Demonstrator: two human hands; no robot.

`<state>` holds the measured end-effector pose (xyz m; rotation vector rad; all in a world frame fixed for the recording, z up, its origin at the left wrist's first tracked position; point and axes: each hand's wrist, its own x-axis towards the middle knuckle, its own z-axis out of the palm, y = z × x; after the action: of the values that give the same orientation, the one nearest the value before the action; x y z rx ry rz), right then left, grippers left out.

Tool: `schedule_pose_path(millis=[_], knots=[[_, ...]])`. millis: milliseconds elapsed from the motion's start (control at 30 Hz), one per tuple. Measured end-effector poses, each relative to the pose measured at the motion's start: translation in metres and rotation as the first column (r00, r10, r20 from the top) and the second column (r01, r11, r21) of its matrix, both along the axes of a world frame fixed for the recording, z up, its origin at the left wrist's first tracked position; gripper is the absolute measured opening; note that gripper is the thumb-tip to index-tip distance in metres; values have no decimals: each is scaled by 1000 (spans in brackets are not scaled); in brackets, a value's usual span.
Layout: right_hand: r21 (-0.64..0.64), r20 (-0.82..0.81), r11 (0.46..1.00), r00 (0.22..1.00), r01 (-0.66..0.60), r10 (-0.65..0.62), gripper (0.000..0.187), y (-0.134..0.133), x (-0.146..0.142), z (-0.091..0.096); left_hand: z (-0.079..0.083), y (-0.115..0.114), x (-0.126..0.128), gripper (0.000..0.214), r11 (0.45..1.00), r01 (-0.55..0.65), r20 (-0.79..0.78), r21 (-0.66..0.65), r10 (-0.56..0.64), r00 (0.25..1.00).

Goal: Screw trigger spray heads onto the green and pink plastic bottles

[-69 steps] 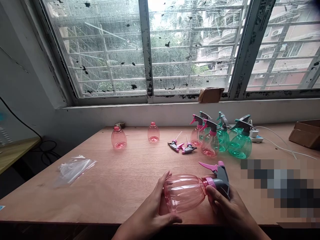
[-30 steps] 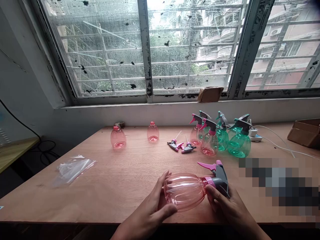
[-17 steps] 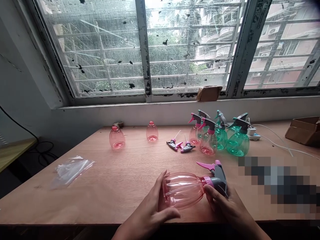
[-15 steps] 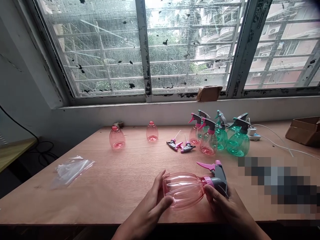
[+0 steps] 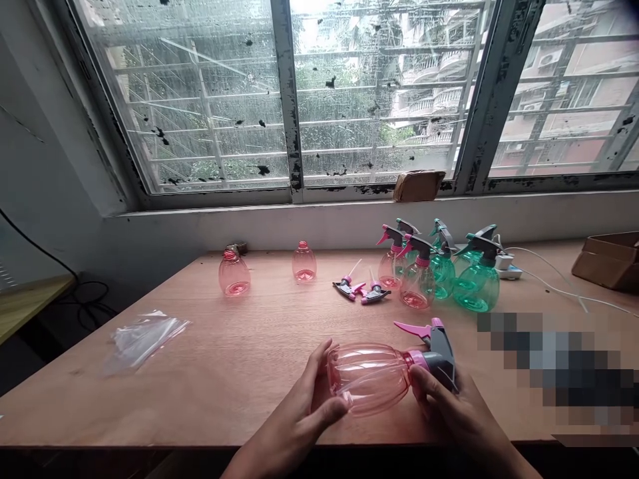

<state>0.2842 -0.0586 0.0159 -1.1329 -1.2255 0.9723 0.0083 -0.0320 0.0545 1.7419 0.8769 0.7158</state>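
Observation:
A clear pink spray bottle (image 5: 372, 376) lies on its side near the front edge of the wooden table (image 5: 239, 346). My left hand (image 5: 304, 416) wraps round its base, thumb on the near side. My right hand (image 5: 449, 412) grips the pink collar and grey trigger head (image 5: 439, 352) at the bottle's neck; the pink trigger lever points up and left.
Two headless pink bottles (image 5: 233, 274) (image 5: 304, 262) stand at the back. Two loose trigger heads (image 5: 360, 291) lie beside a cluster of assembled pink (image 5: 417, 283) and green bottles (image 5: 476, 279). A plastic bag (image 5: 142, 336) lies at left, a cardboard box (image 5: 606, 259) and white cable (image 5: 559, 283) at right.
My left hand's fingers have shifted their hold round the bottle's base and the bottle has turned slightly. My right hand stays on the trigger head. Nothing else moved.

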Motion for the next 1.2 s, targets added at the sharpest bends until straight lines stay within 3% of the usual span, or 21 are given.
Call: schedule_pose_path(millis=[133, 333, 467, 567, 700, 833, 900, 967, 1033, 1100, 1200], knots=[[4, -72, 999, 997, 33, -33, 45, -3, -4, 5, 3, 0, 2, 66, 1000, -22, -37, 6, 22, 999], [-21, -59, 1000, 998, 12, -13, 47, -4, -6, 10, -11, 5, 7, 105, 1000, -20, 171, 5, 19, 985], [5, -46, 1000, 999, 6, -5, 46, -4, -5, 7, -10, 3, 5, 116, 999, -12, 134, 46, 6, 991], [38, -143, 999, 989, 36, -30, 40, -7, -6, 6, 0, -1, 2, 108, 999, 29, 64, -13, -28, 998], [56, -230, 996, 972, 69, -54, 35, -11, -8, 8, 10, -4, 2, 82, 990, 134, 121, -39, -128, 984], [68, -175, 996, 983, 61, -49, 37, -12, -8, 12, 4, -4, 3, 80, 987, 153, 166, -50, -142, 976], [72, -160, 996, 986, 53, -41, 37, -11, -7, 12, -2, -3, 1, 91, 990, 123, 131, 75, -132, 983], [67, -177, 997, 984, 49, -37, 35, -11, -6, 10, -8, -2, -1, 94, 954, 88, 70, 287, -112, 991], [54, -224, 997, 974, 46, -33, 36, -11, -5, 7, -10, -2, -2, 93, 917, 63, 32, 395, -82, 996], [56, -263, 997, 964, 43, -27, 38, -11, -5, 3, -9, -3, -2, 100, 946, 61, 33, 318, -75, 997], [111, -279, 993, 960, 39, -7, 30, -11, -4, -1, -1, -6, 0, 112, 994, 75, 70, 82, -81, 994]])
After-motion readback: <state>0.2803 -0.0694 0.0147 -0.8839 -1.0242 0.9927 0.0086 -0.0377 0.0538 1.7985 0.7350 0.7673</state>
